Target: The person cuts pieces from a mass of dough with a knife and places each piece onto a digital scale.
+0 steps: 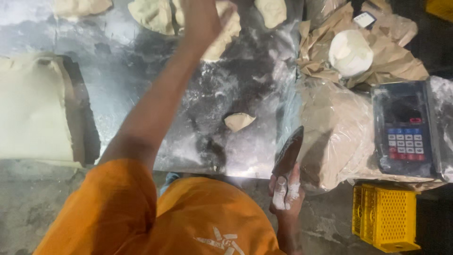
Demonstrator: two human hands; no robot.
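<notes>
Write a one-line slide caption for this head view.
Left hand reaches to pale flattened dough pieces on the floured steel table; floury right hand holds a dark scraper blade.

Left hand (203,21) reaches to far edge of floured steel surface (141,80), on pale flattened dough piece (222,38). Right hand (285,191), floury fingers (279,193), grips dark flat scraper blade (289,151) at near edge. Small dough lump (239,121) lies mid-surface, apart from both.
</notes>
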